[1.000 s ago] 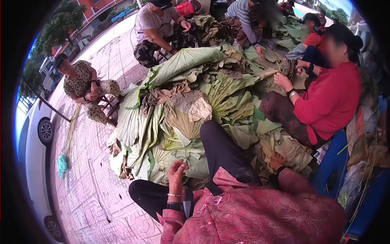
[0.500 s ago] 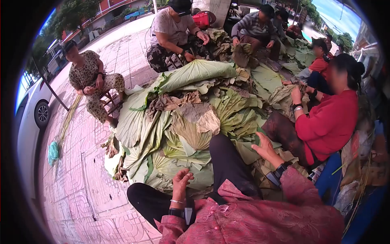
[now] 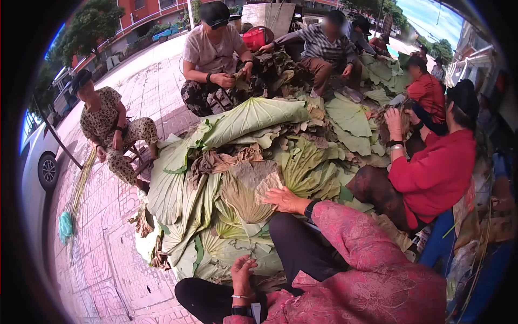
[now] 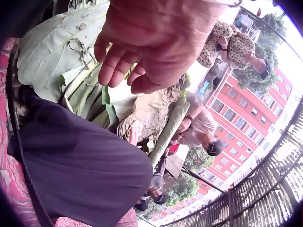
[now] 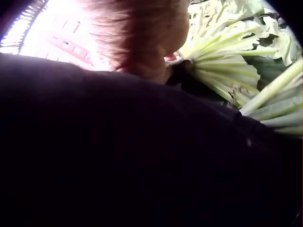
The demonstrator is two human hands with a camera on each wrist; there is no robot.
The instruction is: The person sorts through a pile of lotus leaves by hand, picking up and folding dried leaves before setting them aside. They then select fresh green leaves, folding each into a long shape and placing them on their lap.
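A broad pile of lotus leaves, green and withered brown, lies before my knees. My right hand (image 3: 288,201) reaches across my raised knee, its fingers stretched out over a dry brown lotus leaf (image 3: 249,186) with a pale tan patch at its edge. In the right wrist view the fingertips are hidden, and ribbed yellow-green leaves (image 5: 225,66) show beyond the hand. Above my other knee hovers my left hand (image 3: 244,275), fingers loosely bent around nothing. The left wrist view shows it over a pale green leaf (image 4: 61,52). A long folded green leaf (image 3: 256,123) tops the pile.
A person in red (image 3: 434,162) sits close on my right, handling leaves. Others sit behind the pile, and one in a patterned outfit (image 3: 110,121) sits at left. A green plastic bag (image 3: 65,227) lies on the paving near a parked car (image 3: 38,194).
My right hand has lifted from the leaves at my right and swung forward and left to the brown leaf. The left hand has stayed near my knee.
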